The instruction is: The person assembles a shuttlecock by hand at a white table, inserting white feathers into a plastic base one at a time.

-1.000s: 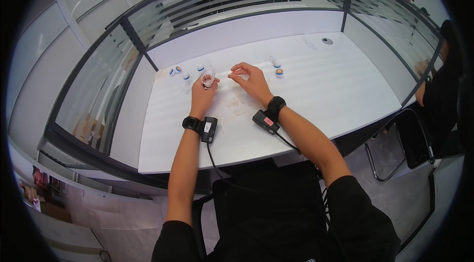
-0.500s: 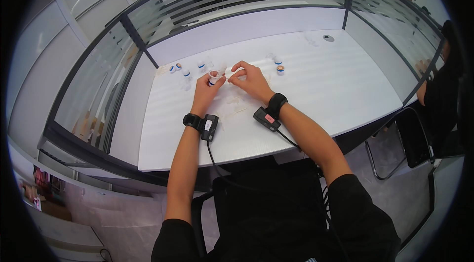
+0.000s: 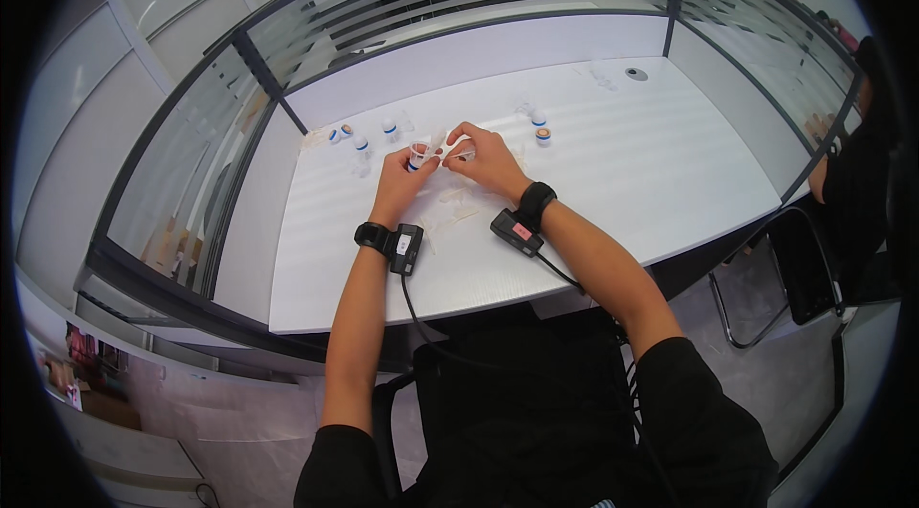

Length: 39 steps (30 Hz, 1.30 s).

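Note:
My left hand (image 3: 400, 180) is closed round a small clear plastic cup (image 3: 418, 153) that has a blue band low on its side. Close beside it, my right hand (image 3: 490, 163) has thumb and forefinger brought together. Whatever lies between those fingertips is too small to name. A whitish, see-through piece (image 3: 437, 141) rises between the two hands, and I cannot tell which hand bears it. Below my hands, thin clear and beige scraps (image 3: 459, 206) lie on the white desk (image 3: 593, 211).
Small white containers with blue bands stand at left, one (image 3: 390, 129) behind my left hand, and another (image 3: 544, 136) right of my right hand. Crumpled clear plastic (image 3: 603, 77) lies far right. A glass-topped partition (image 3: 479, 48) encloses the desk; a person (image 3: 852, 173) sits at right.
The cup in my left hand has shifted slightly right. My right fingers have curled in and closed up, closer to the left hand.

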{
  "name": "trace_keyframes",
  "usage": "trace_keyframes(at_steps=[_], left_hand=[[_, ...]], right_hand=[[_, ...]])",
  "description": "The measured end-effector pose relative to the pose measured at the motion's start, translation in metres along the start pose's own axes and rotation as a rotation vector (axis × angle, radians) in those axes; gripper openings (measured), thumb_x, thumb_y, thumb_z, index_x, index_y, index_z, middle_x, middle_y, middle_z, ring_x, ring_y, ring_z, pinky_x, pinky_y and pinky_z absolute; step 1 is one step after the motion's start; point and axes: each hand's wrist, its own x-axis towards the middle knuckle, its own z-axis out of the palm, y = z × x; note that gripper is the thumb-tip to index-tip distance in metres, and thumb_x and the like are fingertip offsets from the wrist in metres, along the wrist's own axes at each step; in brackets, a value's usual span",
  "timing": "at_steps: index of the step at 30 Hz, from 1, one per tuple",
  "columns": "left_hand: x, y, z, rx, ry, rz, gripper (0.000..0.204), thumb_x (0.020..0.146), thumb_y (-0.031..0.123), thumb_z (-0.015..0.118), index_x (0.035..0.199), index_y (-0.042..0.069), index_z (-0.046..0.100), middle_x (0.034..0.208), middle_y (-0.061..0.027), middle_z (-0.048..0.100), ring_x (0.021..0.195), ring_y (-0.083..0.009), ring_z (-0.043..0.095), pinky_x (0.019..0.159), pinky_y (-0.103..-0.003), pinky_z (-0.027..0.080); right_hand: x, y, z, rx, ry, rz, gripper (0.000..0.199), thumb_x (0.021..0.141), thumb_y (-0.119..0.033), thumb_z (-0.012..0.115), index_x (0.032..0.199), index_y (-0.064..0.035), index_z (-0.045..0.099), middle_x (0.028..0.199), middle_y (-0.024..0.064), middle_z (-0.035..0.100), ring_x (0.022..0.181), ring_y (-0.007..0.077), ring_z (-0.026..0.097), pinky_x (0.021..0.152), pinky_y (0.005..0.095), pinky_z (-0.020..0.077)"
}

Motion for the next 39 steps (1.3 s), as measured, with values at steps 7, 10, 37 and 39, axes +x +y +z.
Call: trace_keyframes(at_steps=[7,10,37,39], left_hand=[[-0.003,0.008,-0.001,0.077,-0.017,-0.039,0.02,0.092,0.02,0.072,0.099,0.002,0.075,0.082,0.0015,0.069,0.071,-0.0031,0.055,0.063,-0.021,0.041],[-0.002,0.002,0.001,0.067,-0.014,-0.029,0.02,0.092,0.021,0.072,0.096,0.002,0.075,0.079,0.0021,0.068,0.069,-0.003,0.053,0.061,-0.021,0.04],[-0.003,0.008,0.001,0.129,-0.005,-0.062,0.024,0.091,0.025,0.073,0.091,0.001,0.072,0.072,0.004,0.062,0.064,-0.0033,0.048,0.056,-0.024,0.038],[-0.003,0.008,0.001,0.131,-0.003,-0.064,0.023,0.091,0.024,0.072,0.091,0.001,0.072,0.072,0.0041,0.061,0.064,-0.0034,0.048,0.056,-0.024,0.038]], right_hand=[[-0.001,-0.003,-0.001,-0.026,-0.029,-0.003,0.033,0.078,-0.02,0.075,0.102,-0.0034,0.059,0.082,0.0113,0.076,0.077,0.0265,0.071,0.071,0.035,0.0528],[-0.001,0.0,-0.002,-0.003,-0.022,-0.014,0.033,0.077,-0.02,0.075,0.102,-0.0039,0.059,0.083,0.0115,0.076,0.076,0.0266,0.071,0.07,0.0355,0.0527],[-0.001,-0.006,-0.002,-0.054,-0.037,-0.002,0.033,0.077,-0.02,0.075,0.101,-0.0027,0.061,0.083,0.0135,0.075,0.076,0.0294,0.072,0.07,0.0364,0.0542],[0.0,-0.007,-0.002,-0.074,-0.044,0.018,0.033,0.077,-0.02,0.075,0.101,-0.0024,0.061,0.083,0.0137,0.075,0.077,0.0298,0.072,0.071,0.0363,0.0542]])
